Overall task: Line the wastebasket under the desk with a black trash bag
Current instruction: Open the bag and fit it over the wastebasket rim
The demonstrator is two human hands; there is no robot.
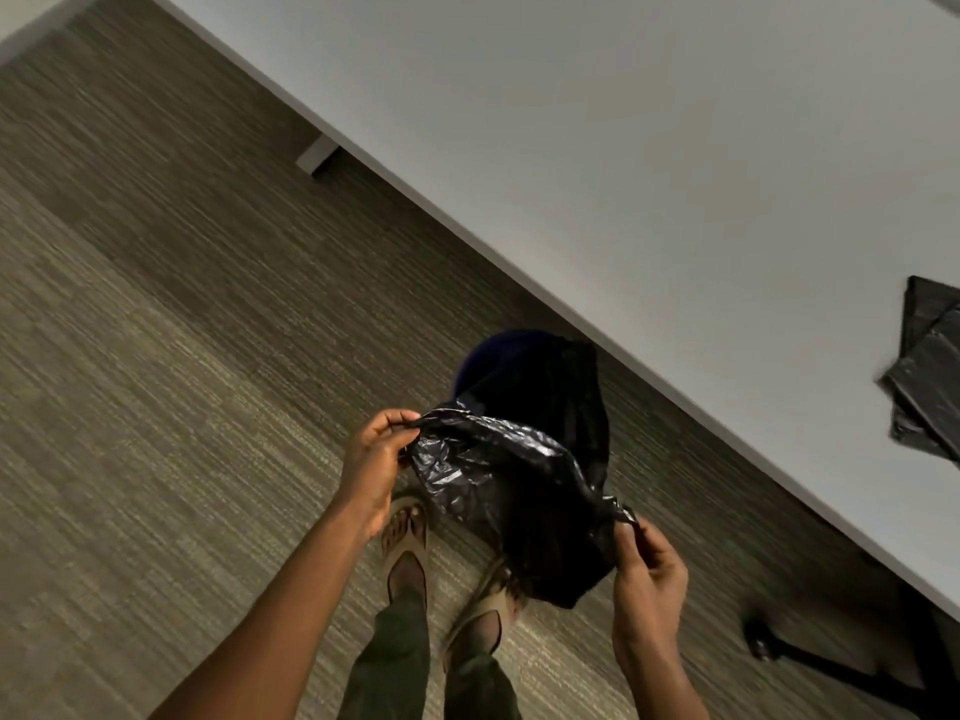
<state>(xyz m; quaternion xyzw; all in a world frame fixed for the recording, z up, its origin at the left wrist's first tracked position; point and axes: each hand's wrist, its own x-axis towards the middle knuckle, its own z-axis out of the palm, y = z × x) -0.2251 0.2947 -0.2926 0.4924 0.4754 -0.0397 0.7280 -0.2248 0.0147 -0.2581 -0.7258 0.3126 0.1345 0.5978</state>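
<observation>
wastebasket mostly hidden behind trash bag

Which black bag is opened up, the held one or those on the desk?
The black trash bag pinched between the left hand and right hand: its mouth is spread open, while the folded bags lie flat on the desk.

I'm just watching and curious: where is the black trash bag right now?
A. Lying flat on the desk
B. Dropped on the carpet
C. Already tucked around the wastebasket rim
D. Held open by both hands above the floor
D: the left hand and right hand each pinch an edge of the black trash bag, spread between them in the air.
</observation>
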